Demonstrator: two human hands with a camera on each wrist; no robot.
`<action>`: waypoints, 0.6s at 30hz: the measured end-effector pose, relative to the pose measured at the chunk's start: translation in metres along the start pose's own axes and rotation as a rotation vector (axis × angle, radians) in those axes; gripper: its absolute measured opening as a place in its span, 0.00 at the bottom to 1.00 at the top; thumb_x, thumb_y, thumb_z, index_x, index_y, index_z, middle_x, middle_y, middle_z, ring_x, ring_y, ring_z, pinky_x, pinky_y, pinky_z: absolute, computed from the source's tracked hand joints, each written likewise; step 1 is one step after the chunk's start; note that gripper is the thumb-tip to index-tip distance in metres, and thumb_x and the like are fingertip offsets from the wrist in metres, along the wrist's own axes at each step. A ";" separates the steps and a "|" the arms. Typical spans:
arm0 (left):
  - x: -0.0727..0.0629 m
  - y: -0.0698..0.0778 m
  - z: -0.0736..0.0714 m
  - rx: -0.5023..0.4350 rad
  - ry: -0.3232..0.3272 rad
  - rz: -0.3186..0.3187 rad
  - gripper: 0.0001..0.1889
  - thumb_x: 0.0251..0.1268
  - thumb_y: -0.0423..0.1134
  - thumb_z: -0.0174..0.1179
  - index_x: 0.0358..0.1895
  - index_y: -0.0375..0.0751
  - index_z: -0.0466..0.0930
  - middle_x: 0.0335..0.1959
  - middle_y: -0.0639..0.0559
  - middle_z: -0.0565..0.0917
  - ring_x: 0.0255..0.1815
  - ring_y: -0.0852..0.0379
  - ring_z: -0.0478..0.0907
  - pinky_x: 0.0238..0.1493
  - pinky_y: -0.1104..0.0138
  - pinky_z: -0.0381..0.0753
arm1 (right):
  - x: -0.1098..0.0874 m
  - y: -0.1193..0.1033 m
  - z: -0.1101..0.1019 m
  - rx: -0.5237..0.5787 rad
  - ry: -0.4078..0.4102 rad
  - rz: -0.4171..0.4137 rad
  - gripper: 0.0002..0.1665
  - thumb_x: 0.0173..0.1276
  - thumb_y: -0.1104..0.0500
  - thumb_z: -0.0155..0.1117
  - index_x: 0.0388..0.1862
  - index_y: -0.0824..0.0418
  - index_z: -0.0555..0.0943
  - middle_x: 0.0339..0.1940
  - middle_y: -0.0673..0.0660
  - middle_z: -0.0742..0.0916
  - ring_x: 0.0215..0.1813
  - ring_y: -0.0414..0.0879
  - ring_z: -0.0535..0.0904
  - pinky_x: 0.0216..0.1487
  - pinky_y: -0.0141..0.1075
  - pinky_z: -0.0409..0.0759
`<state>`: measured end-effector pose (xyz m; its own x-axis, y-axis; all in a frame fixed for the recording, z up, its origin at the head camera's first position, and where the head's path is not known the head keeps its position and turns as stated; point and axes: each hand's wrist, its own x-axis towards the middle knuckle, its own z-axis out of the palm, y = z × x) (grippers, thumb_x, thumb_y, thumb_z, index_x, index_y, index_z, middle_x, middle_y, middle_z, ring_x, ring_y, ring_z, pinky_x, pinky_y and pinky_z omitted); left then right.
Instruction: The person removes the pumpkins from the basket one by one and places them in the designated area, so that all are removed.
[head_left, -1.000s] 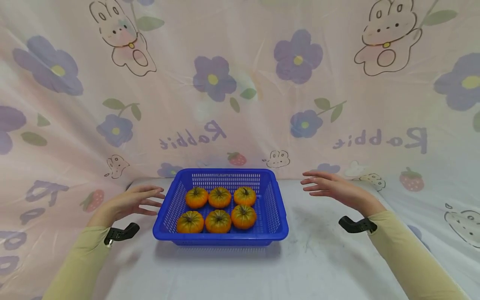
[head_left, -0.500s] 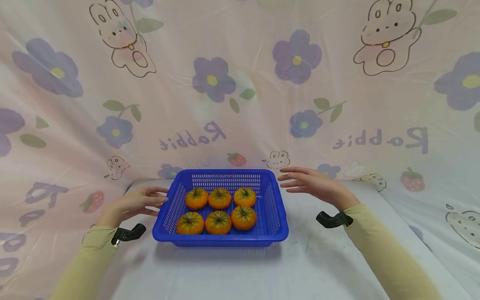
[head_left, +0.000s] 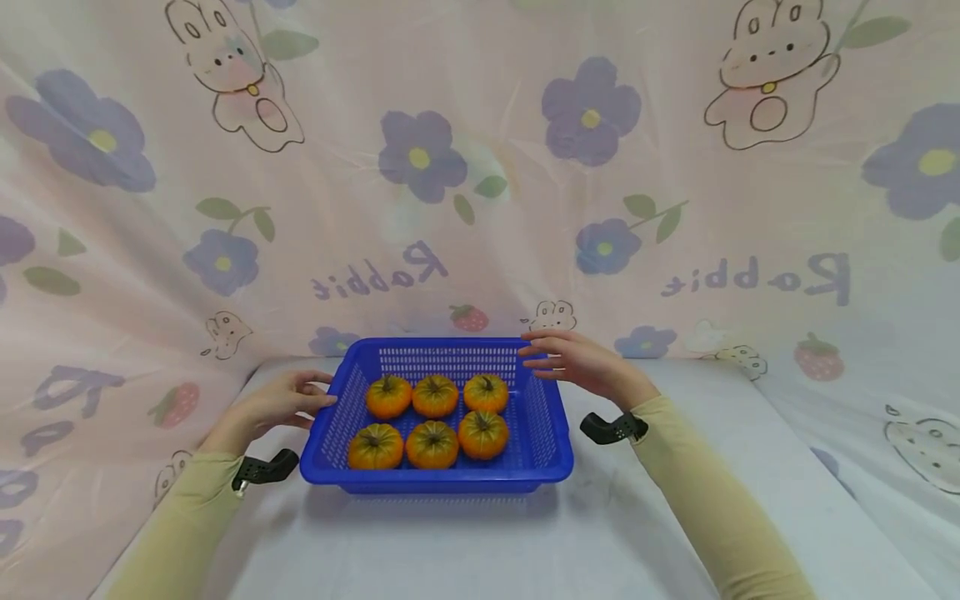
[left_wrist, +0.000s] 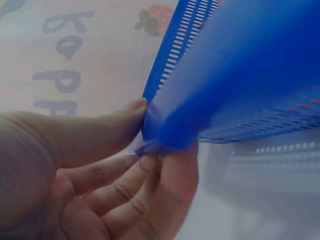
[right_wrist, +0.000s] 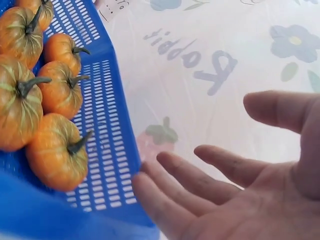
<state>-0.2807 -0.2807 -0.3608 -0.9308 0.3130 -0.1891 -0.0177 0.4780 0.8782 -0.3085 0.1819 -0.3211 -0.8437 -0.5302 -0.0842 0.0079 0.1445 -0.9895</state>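
A blue plastic basket point(head_left: 437, 476) with slotted walls stands on the white surface, and several small orange pumpkins point(head_left: 432, 446) lie inside it in two rows. At the basket's left side, my left hand point(head_left: 279, 402) pinches the rim; in the left wrist view the thumb is on one side of the blue edge point(left_wrist: 177, 127) and the fingers are beneath it. My right hand point(head_left: 576, 362) hovers at the far right corner of the basket, fingers extended and holding nothing. The right wrist view shows its spread fingers point(right_wrist: 185, 182) close beside the slotted wall.
A pale cloth point(head_left: 510, 233) printed with rabbits, flowers and strawberries hangs behind and at the sides. The white table surface point(head_left: 450, 550) extends in front of the basket and to its right. Black camera mounts point(head_left: 613, 428) sit on both wrists.
My right hand has moved left from well beside the basket to its far right corner. My left hand has come slightly right onto the rim. The basket and pumpkins have stayed in place.
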 end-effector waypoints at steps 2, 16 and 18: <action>0.000 0.000 0.001 0.005 0.003 -0.002 0.34 0.68 0.40 0.58 0.67 0.22 0.55 0.41 0.40 0.81 0.39 0.48 0.81 0.42 0.54 0.83 | 0.005 0.001 0.004 0.004 0.000 0.003 0.31 0.77 0.54 0.48 0.72 0.68 0.59 0.69 0.71 0.67 0.68 0.64 0.63 0.67 0.54 0.61; 0.001 0.000 0.001 -0.018 0.000 -0.006 0.32 0.69 0.39 0.57 0.67 0.22 0.54 0.41 0.41 0.81 0.39 0.48 0.81 0.42 0.54 0.83 | 0.037 0.018 0.020 0.127 0.064 0.096 0.31 0.77 0.55 0.45 0.72 0.70 0.57 0.69 0.71 0.66 0.71 0.66 0.57 0.69 0.54 0.56; 0.001 0.000 0.001 -0.019 0.000 -0.008 0.32 0.69 0.39 0.57 0.67 0.23 0.54 0.41 0.41 0.81 0.40 0.48 0.81 0.42 0.54 0.83 | 0.041 0.020 0.022 0.132 0.076 0.107 0.31 0.77 0.55 0.46 0.72 0.71 0.57 0.69 0.72 0.66 0.71 0.66 0.58 0.69 0.55 0.56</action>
<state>-0.2813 -0.2792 -0.3618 -0.9304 0.3094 -0.1965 -0.0322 0.4649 0.8848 -0.3311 0.1443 -0.3474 -0.8725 -0.4520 -0.1856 0.1658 0.0834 -0.9826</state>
